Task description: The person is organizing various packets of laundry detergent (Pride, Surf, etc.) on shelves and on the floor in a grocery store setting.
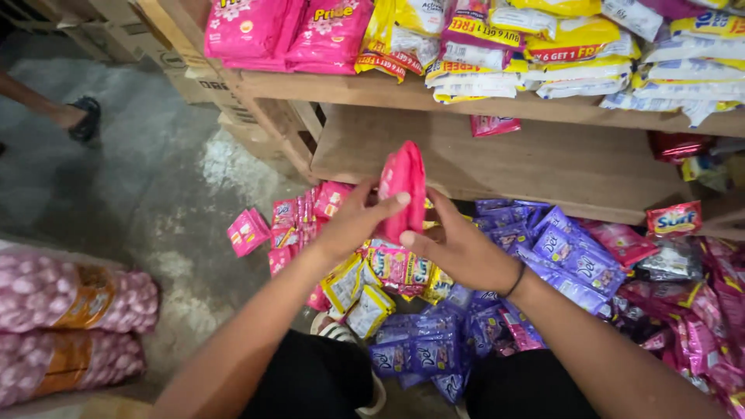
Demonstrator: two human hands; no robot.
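Both hands are gathering pink sachets: the left hand [353, 221] pinches a pink stack [402, 190] upright above the floor pile [481, 310], the right hand [458, 248] supports its edge; adding another sachet needs one hand free

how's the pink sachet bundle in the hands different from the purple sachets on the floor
The pink sachet bundle is held upright off the floor between the left hand and right hand; the purple sachets lie flat, loose and spread on the floor. The pink bundle is a gathered stack; the purple ones are scattered singly. Both are small glossy packets.
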